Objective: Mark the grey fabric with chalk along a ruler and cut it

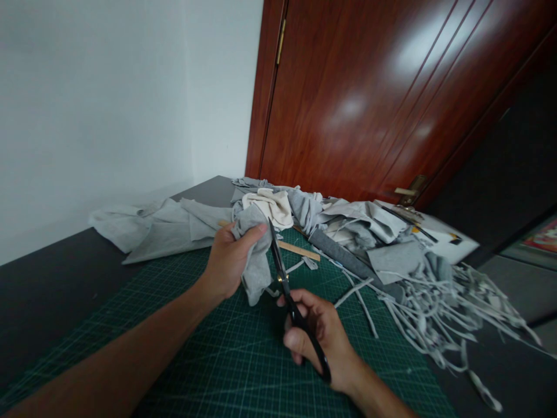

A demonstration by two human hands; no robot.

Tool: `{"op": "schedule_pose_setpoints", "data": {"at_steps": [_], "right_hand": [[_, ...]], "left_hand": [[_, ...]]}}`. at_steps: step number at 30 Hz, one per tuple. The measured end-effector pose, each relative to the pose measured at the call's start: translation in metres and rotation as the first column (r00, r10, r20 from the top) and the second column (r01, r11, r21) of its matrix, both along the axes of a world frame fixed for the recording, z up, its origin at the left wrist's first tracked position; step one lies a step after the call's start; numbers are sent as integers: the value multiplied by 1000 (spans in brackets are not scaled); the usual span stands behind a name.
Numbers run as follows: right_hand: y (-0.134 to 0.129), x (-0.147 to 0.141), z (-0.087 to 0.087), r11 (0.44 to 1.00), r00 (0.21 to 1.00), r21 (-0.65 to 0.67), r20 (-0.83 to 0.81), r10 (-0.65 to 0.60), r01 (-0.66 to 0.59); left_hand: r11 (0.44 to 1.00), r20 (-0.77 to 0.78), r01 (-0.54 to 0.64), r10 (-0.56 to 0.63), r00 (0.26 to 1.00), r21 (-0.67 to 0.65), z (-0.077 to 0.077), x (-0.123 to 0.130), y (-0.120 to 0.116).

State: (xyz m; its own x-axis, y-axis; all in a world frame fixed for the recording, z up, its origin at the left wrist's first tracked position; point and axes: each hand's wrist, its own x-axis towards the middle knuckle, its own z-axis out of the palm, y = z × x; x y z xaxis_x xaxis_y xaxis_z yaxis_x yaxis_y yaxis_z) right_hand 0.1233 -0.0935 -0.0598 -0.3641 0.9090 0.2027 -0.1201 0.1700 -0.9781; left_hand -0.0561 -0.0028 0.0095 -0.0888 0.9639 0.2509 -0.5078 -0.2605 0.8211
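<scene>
My left hand (230, 255) pinches a crumpled piece of grey cloth (256, 273), its thumb on top and part of the cloth hanging down. Black-handled scissors (282, 280) are in my right hand (319, 331), with fingers through the handles and the blades pointing up and away. The blade tips are right beside the cloth, near my left thumb. Both hands are above a green gridded cutting mat (226, 360).
Light grey fabric (169, 232) lies at the left. Behind are a cream cloth (274, 206) and a wooden ruler (298, 251). A tangle of grey strips (430, 313) spreads at the right, near a white board (452, 238). A brown door (348, 104) stands beyond.
</scene>
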Motion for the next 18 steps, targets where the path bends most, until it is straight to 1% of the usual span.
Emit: {"op": "schedule_pose_setpoints", "data": {"at_steps": [4, 11, 14, 18], "right_hand": [[0, 3, -2, 999, 999, 23, -21, 27, -27], [1, 1, -3, 999, 999, 17, -17, 30, -29], [1, 1, -4, 999, 999, 26, -26, 37, -36], [3, 2, -6, 997, 997, 56, -43, 59, -56]], "left_hand": [[1000, -48, -19, 20, 999, 22, -3, -2, 1], [993, -213, -64, 83, 974, 94, -9, -1, -2], [984, -293, -107, 145, 945, 143, -12, -1, 0], [962, -392, -168, 242, 888, 215, -16, -3, 4]]}}
